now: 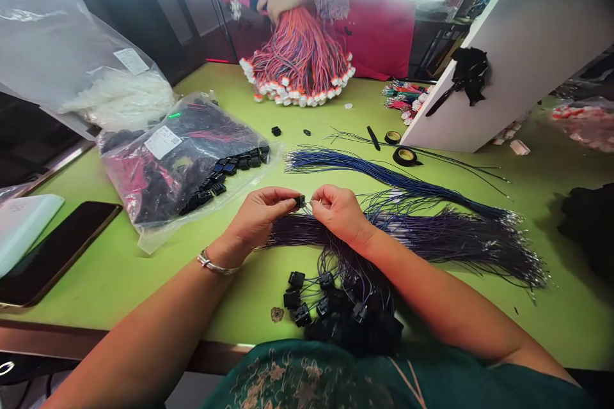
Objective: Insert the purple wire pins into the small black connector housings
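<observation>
Between thumb and fingers my left hand (261,214) pinches a small black connector housing (300,202). Close to its right side, my right hand (338,211) is closed in a pinch on a thin wire whose metal end faces the housing. Whether that tip is inside the housing I cannot tell. Under and beyond both hands lie a bundle of dark purple wires (446,243) and a bundle of blue wires (336,163). Nearer my body sits a pile of wired black connectors (322,307).
A clear bag of black connectors (165,172) lies left, with a bag of white parts (129,99) behind. A phone (57,255) rests at the left edge. Tape rolls (405,156) lie beside a white panel (494,77). Across the table, another person's hand (283,0) holds pink wires (302,45).
</observation>
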Demonstrator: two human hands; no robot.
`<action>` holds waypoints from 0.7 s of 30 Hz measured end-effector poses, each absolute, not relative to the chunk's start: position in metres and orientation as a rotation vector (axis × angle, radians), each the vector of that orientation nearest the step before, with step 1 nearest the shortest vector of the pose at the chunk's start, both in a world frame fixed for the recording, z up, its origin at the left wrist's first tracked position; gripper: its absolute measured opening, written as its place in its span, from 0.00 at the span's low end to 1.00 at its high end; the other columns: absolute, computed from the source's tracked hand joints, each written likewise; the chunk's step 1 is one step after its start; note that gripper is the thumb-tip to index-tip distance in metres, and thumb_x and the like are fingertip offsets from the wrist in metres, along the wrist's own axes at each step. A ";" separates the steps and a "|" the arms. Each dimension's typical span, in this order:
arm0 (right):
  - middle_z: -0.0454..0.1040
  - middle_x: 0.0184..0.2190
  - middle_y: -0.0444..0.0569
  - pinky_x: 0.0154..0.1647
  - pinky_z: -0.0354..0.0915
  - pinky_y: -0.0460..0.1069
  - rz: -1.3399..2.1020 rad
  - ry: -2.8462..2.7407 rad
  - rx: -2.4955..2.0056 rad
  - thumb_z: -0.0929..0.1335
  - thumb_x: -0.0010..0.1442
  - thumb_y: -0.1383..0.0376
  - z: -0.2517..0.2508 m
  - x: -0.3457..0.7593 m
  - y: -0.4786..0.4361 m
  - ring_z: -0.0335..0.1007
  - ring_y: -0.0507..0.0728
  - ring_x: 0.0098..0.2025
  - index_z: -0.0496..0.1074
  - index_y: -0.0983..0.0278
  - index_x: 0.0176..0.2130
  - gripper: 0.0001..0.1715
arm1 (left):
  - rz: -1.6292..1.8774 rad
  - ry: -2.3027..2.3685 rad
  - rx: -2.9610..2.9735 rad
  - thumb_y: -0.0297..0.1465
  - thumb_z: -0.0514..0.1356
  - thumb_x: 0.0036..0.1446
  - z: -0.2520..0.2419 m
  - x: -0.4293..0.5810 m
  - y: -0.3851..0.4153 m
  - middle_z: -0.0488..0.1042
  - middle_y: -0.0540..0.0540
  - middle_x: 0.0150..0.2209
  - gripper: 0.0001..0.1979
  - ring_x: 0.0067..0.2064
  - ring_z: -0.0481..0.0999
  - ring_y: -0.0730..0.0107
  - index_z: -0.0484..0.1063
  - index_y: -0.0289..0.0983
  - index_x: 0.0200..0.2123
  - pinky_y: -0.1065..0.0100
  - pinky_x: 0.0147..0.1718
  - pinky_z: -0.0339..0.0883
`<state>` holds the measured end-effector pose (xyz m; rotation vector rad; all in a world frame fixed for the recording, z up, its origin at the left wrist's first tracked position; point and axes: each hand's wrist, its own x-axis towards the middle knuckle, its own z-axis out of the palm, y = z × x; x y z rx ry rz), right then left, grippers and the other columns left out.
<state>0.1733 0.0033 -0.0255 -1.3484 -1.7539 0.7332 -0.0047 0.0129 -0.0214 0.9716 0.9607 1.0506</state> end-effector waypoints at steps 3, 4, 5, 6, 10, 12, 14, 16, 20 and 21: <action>0.63 0.16 0.38 0.23 0.51 0.44 0.739 -1.778 -1.335 0.65 0.51 0.68 -0.024 0.174 0.002 0.52 0.47 0.19 0.70 0.65 0.27 0.04 | 1.041 0.968 0.983 0.30 0.73 0.38 -0.021 -0.006 0.014 0.81 0.44 0.30 0.12 0.32 0.78 0.70 0.81 0.34 0.31 0.69 0.37 0.70; 0.63 0.16 0.38 0.23 0.51 0.44 0.729 -1.793 -1.328 0.65 0.51 0.68 -0.024 0.174 0.002 0.52 0.46 0.19 0.70 0.65 0.27 0.04 | 1.034 0.968 0.977 0.30 0.73 0.38 -0.021 -0.007 0.014 0.81 0.44 0.30 0.13 0.32 0.78 0.69 0.81 0.34 0.31 0.68 0.37 0.70; 0.63 0.17 0.38 0.23 0.51 0.44 0.715 -1.810 -1.320 0.65 0.51 0.69 -0.023 0.174 0.001 0.52 0.46 0.19 0.70 0.65 0.27 0.04 | 1.028 0.965 0.969 0.30 0.73 0.38 -0.021 -0.007 0.014 0.81 0.44 0.30 0.13 0.32 0.78 0.69 0.80 0.34 0.31 0.68 0.38 0.71; 0.63 0.17 0.38 0.24 0.51 0.44 0.700 -1.827 -1.311 0.65 0.51 0.69 -0.023 0.174 0.001 0.52 0.46 0.19 0.70 0.65 0.27 0.04 | 1.022 0.960 0.957 0.31 0.73 0.38 -0.021 -0.008 0.014 0.81 0.44 0.30 0.13 0.32 0.78 0.68 0.80 0.34 0.31 0.67 0.38 0.71; 0.63 0.17 0.38 0.24 0.51 0.44 0.691 -1.850 -1.277 0.65 0.53 0.68 -0.023 0.175 0.001 0.53 0.46 0.19 0.70 0.65 0.28 0.04 | 1.010 0.941 0.969 0.30 0.72 0.40 -0.023 -0.009 0.015 0.81 0.45 0.31 0.12 0.33 0.78 0.69 0.80 0.35 0.31 0.67 0.40 0.71; 0.63 0.17 0.38 0.23 0.51 0.44 0.720 -1.836 -1.281 0.65 0.52 0.68 -0.024 0.175 0.002 0.53 0.46 0.19 0.70 0.65 0.28 0.04 | 1.002 0.944 1.033 0.30 0.72 0.41 -0.024 -0.009 0.014 0.81 0.44 0.32 0.11 0.34 0.78 0.69 0.81 0.35 0.32 0.68 0.39 0.70; 0.63 0.17 0.38 0.23 0.51 0.44 0.738 -1.824 -1.286 0.65 0.52 0.68 -0.024 0.174 0.002 0.52 0.46 0.19 0.69 0.65 0.27 0.04 | 0.999 0.943 1.082 0.30 0.71 0.42 -0.024 -0.009 0.013 0.81 0.45 0.33 0.11 0.34 0.77 0.70 0.81 0.35 0.32 0.70 0.39 0.69; 0.63 0.17 0.38 0.24 0.51 0.44 0.734 -1.825 -1.280 0.65 0.52 0.68 -0.025 0.173 0.001 0.52 0.46 0.19 0.69 0.65 0.27 0.04 | 1.001 0.938 1.092 0.30 0.71 0.42 -0.025 -0.007 0.012 0.81 0.45 0.32 0.10 0.34 0.77 0.71 0.81 0.36 0.32 0.70 0.38 0.69; 0.63 0.17 0.38 0.25 0.52 0.44 0.715 -1.808 -1.293 0.64 0.50 0.69 -0.029 0.168 -0.001 0.53 0.46 0.20 0.69 0.65 0.26 0.04 | 1.011 0.956 1.071 0.30 0.71 0.42 -0.027 -0.003 0.009 0.81 0.45 0.32 0.10 0.33 0.77 0.71 0.81 0.36 0.32 0.70 0.37 0.69; 0.63 0.17 0.38 0.25 0.52 0.44 0.716 -1.799 -1.301 0.64 0.50 0.70 -0.029 0.167 -0.001 0.53 0.46 0.20 0.69 0.65 0.26 0.04 | 1.016 0.964 1.066 0.30 0.71 0.42 -0.027 -0.003 0.009 0.81 0.45 0.32 0.10 0.33 0.77 0.70 0.81 0.36 0.32 0.69 0.37 0.69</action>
